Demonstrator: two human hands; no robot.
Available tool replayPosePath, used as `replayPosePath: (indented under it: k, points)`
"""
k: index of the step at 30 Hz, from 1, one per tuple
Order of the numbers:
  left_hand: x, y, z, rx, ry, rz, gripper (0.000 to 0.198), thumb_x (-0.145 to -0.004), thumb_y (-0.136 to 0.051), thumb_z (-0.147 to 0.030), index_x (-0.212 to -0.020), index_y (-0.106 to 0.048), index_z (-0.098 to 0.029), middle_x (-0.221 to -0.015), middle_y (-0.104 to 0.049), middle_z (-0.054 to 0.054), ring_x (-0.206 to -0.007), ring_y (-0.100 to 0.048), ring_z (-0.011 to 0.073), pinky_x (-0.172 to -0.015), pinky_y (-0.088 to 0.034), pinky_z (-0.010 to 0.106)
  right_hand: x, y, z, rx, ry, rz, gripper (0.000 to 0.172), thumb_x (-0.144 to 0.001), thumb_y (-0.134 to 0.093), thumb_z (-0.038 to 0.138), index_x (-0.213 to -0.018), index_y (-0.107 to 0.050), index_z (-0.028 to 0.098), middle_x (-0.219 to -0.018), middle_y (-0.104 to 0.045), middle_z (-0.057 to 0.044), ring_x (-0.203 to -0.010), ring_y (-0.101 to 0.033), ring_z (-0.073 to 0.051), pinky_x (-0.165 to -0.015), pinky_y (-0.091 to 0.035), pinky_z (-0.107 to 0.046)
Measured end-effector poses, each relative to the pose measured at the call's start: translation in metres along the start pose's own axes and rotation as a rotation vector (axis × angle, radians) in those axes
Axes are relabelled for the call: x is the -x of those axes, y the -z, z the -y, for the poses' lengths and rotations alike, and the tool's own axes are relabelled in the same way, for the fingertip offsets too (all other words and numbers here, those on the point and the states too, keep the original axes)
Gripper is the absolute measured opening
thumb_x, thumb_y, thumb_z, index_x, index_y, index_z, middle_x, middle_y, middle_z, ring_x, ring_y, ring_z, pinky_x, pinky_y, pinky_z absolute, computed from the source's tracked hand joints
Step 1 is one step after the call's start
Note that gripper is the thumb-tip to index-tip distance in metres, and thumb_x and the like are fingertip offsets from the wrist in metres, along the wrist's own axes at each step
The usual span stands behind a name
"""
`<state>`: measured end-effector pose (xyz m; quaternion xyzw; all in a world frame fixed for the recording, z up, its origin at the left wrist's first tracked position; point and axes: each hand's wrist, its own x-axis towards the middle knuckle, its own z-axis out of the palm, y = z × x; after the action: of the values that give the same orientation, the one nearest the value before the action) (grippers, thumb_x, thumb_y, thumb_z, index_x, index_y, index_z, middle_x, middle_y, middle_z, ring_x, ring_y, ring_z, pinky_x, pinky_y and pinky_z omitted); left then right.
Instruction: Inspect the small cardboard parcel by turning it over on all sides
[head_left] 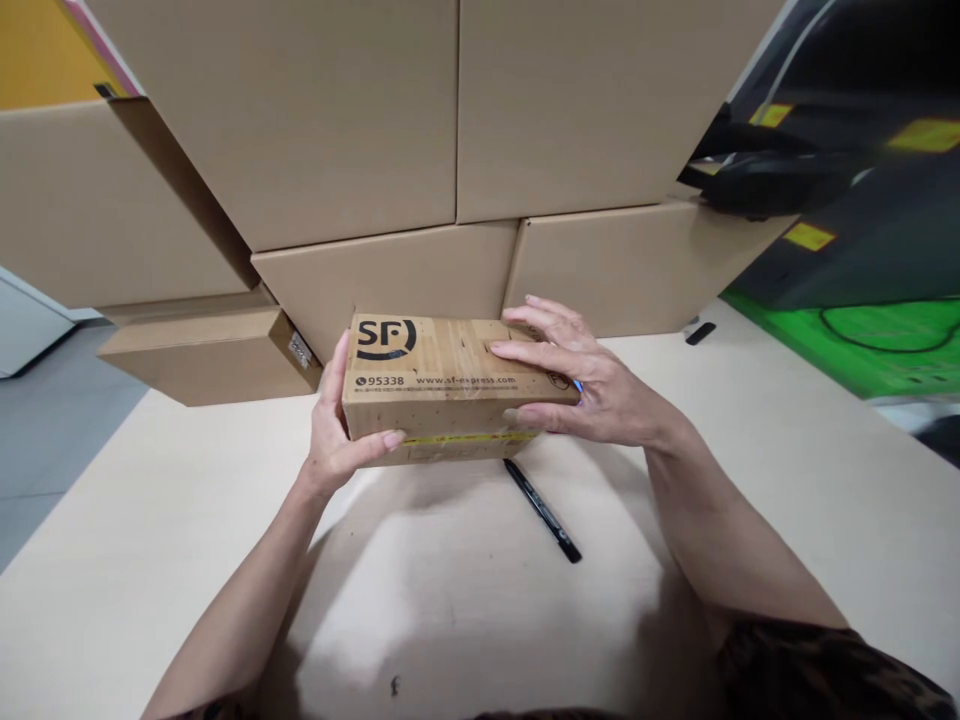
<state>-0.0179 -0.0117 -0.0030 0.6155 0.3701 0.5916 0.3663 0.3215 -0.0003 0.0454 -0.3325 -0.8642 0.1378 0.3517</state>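
Observation:
Between my hands is a brown cardboard box [450,360] printed with a black "SF" logo, "95338" and a web address. Yellow tape runs across its near side. My left hand [334,430] grips the box's left end, thumb on the near face and its other fingers mostly hidden. The fingers of my right hand [581,380] lie over the box's top right part, with the thumb against the near edge. Just in front of the box, a black marker pen [544,512] lies slantwise on the pale table [420,620].
Large cardboard boxes [360,120] are stacked behind the table. A smaller carton [206,355] sits at the back left. A small black object [700,333] lies near the right rear edge. At the right are a green surface [885,350] and dark equipment with yellow labels.

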Motion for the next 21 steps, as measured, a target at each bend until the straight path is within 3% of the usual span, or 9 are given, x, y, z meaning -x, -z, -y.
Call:
replayPosePath:
  k: [4, 7, 12, 15, 18, 21]
  points:
    - [-0.002, 0.005, 0.001, -0.017, -0.041, -0.015, 0.102, -0.046, -0.106, -0.049, -0.139, -0.07, -0.025, -0.141, -0.069, 0.014, -0.15, -0.052, 0.0452, -0.128, -0.041, 0.063, 0.001, 0.001, -0.002, 0.001, -0.008, 0.057, 0.078, -0.084, -0.082, 0.069, -0.154, -0.062, 0.042, -0.171, -0.048, -0.007, -0.165, -0.03, -0.046, -0.132, -0.024, -0.076]
    - [-0.002, 0.006, 0.001, -0.047, -0.067, 0.009, 0.112, -0.05, -0.104, -0.052, -0.152, -0.063, -0.029, -0.154, -0.062, 0.013, -0.154, -0.047, 0.0452, -0.132, -0.034, 0.064, 0.0, -0.002, 0.0, -0.009, -0.012, 0.082, 0.076, -0.084, -0.081, 0.07, -0.153, -0.063, 0.044, -0.173, -0.045, -0.006, -0.165, -0.03, -0.045, -0.132, -0.023, -0.076]
    - [-0.004, 0.01, -0.001, -0.111, -0.11, 0.059, 0.123, -0.05, -0.105, -0.051, -0.161, -0.054, -0.032, -0.162, -0.054, 0.013, -0.156, -0.045, 0.0454, -0.133, -0.032, 0.065, -0.003, -0.004, 0.0, 0.0, -0.017, 0.05, 0.069, -0.083, -0.08, 0.072, -0.145, -0.071, 0.042, -0.174, -0.042, -0.006, -0.166, -0.028, -0.045, -0.132, -0.021, -0.076]
    - [-0.006, 0.014, -0.005, -0.131, -0.157, 0.041, 0.124, -0.052, -0.104, -0.054, -0.162, -0.051, -0.033, -0.163, -0.054, 0.012, -0.157, -0.043, 0.0441, -0.135, -0.026, 0.065, -0.003, -0.003, -0.001, -0.04, -0.05, 0.089, 0.081, -0.081, -0.082, 0.073, -0.154, -0.062, 0.045, -0.178, -0.036, -0.005, -0.166, -0.026, -0.045, -0.131, -0.023, -0.075]
    - [-0.007, 0.016, -0.008, -0.144, -0.204, 0.032, 0.122, -0.053, -0.104, -0.057, -0.162, -0.052, -0.035, -0.166, -0.053, 0.01, -0.158, -0.043, 0.043, -0.136, -0.026, 0.063, -0.003, -0.003, -0.001, -0.098, -0.068, 0.09, 0.09, -0.077, -0.084, 0.074, -0.158, -0.057, 0.045, -0.174, -0.038, -0.007, -0.162, -0.031, -0.045, -0.129, -0.028, -0.075]
    - [-0.006, 0.015, -0.008, -0.126, -0.187, 0.031, 0.12, -0.053, -0.104, -0.057, -0.16, -0.055, -0.035, -0.166, -0.053, 0.01, -0.158, -0.043, 0.0431, -0.136, -0.027, 0.062, -0.002, -0.004, 0.0, -0.135, -0.066, 0.046, 0.083, -0.076, -0.087, 0.072, -0.151, -0.065, 0.045, -0.159, -0.049, -0.01, -0.153, -0.042, -0.042, -0.128, -0.032, -0.073]
